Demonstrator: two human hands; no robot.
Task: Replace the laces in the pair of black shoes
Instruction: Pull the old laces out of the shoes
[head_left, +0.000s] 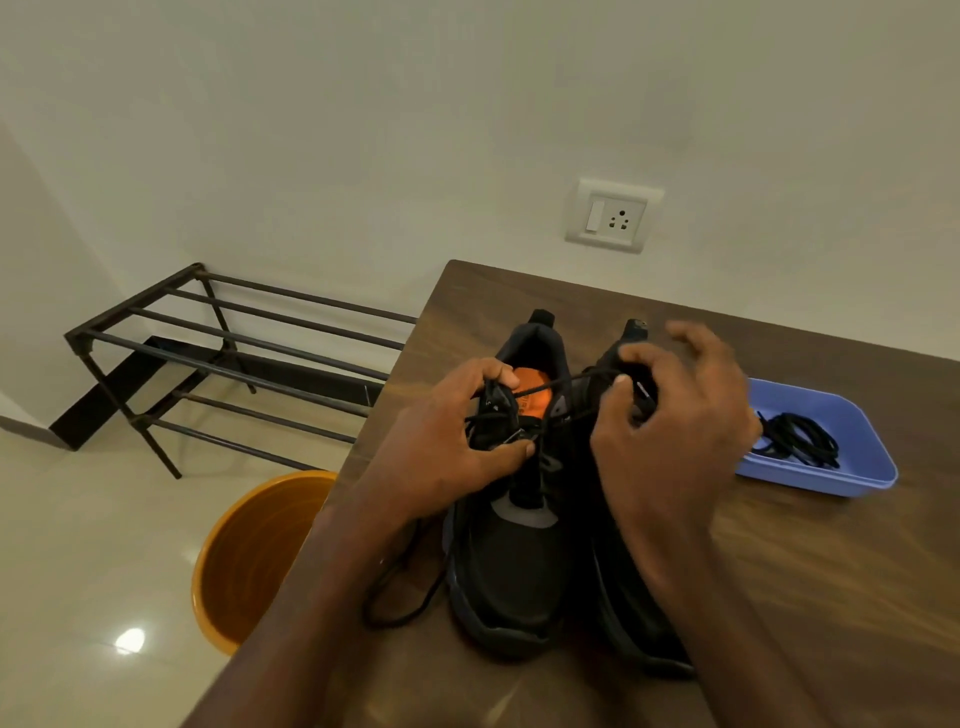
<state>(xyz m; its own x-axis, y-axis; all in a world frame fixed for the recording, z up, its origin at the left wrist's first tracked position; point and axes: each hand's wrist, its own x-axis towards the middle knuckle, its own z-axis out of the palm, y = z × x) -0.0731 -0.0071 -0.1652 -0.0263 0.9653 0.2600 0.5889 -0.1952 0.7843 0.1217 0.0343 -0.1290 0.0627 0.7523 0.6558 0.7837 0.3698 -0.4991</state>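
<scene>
Two black shoes stand side by side on the brown table (810, 587), toes toward me. The left shoe (511, 566) has an orange insole and a black lace (550, 387) threaded through its upper eyelets. My left hand (441, 441) pinches the lace and the eyelet area on the shoe's left side. My right hand (670, 431) holds the lace's other end between thumb and forefinger, pulled taut to the right. That hand covers much of the right shoe (628, 613). A loose lace loop (395, 587) trails off the table's left edge.
A blue plastic tray (852, 480) at the right holds a bundle of black laces (800, 441). An orange bucket (249, 556) stands on the floor left of the table. Behind it is a dark metal rack (228, 348). A wall socket (613, 215) is above the table.
</scene>
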